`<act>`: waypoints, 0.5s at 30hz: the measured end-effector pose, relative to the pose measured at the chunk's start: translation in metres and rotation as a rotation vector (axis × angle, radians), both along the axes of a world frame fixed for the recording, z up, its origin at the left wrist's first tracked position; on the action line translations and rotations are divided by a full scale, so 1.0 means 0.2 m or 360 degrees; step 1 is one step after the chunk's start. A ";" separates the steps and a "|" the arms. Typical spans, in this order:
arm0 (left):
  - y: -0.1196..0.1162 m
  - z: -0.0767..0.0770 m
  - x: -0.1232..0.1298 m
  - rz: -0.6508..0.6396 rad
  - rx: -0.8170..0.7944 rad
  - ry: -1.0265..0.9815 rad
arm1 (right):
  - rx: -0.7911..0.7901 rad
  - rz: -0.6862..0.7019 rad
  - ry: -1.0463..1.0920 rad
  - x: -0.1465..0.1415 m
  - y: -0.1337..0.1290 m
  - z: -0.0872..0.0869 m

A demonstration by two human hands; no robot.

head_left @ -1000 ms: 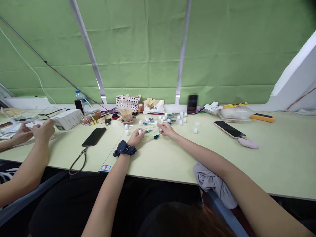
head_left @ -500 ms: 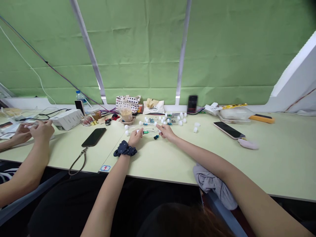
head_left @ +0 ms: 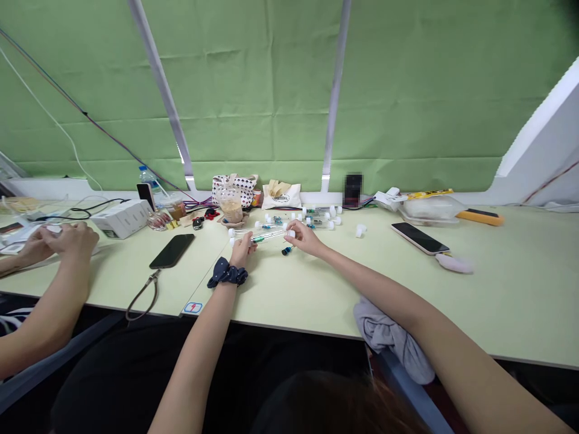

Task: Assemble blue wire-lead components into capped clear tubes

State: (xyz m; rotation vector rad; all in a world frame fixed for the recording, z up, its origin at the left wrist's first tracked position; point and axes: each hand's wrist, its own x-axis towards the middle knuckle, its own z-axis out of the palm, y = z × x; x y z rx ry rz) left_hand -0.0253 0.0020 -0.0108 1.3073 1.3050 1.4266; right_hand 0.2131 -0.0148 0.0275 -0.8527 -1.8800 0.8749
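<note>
Near the middle of the table, my left hand (head_left: 242, 252) is closed around the left end of a clear tube (head_left: 274, 235) with a green part inside. The tube slants slightly up to the right. My right hand (head_left: 306, 239) pinches the white cap (head_left: 289, 234) at the tube's right end. A small blue-and-black piece (head_left: 286, 251) lies on the table just below the tube. Behind my hands lie several more capped clear tubes (head_left: 319, 218), some with blue parts inside. Whether the cap sits fully on the tube is too small to tell.
Loose white caps (head_left: 360, 230) lie right of the tubes. A phone (head_left: 172, 251) is on the left, another phone (head_left: 420, 239) on the right. A drink cup (head_left: 231, 210) stands behind my left hand. Far left, another person's hands (head_left: 72, 238) work beside a white box (head_left: 123, 218).
My left hand has shifted a little left, and the tube now shows more clearly between my hands, tilted up to the right. The loose white caps have moved closer together.
</note>
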 end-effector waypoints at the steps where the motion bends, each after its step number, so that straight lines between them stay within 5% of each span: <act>1: 0.00 0.00 0.00 0.0008 0.0009 0.0002 | -0.0027 0.0034 -0.0035 0.01 0.00 0.00; 9: 0.00 -0.01 0.00 -0.0063 -0.0021 0.0185 | -0.0338 0.0524 -0.0255 0.01 -0.01 -0.01; 15: 0.01 -0.02 -0.01 0.0033 0.0015 0.0253 | -0.0383 0.0647 -0.0400 0.05 0.04 -0.01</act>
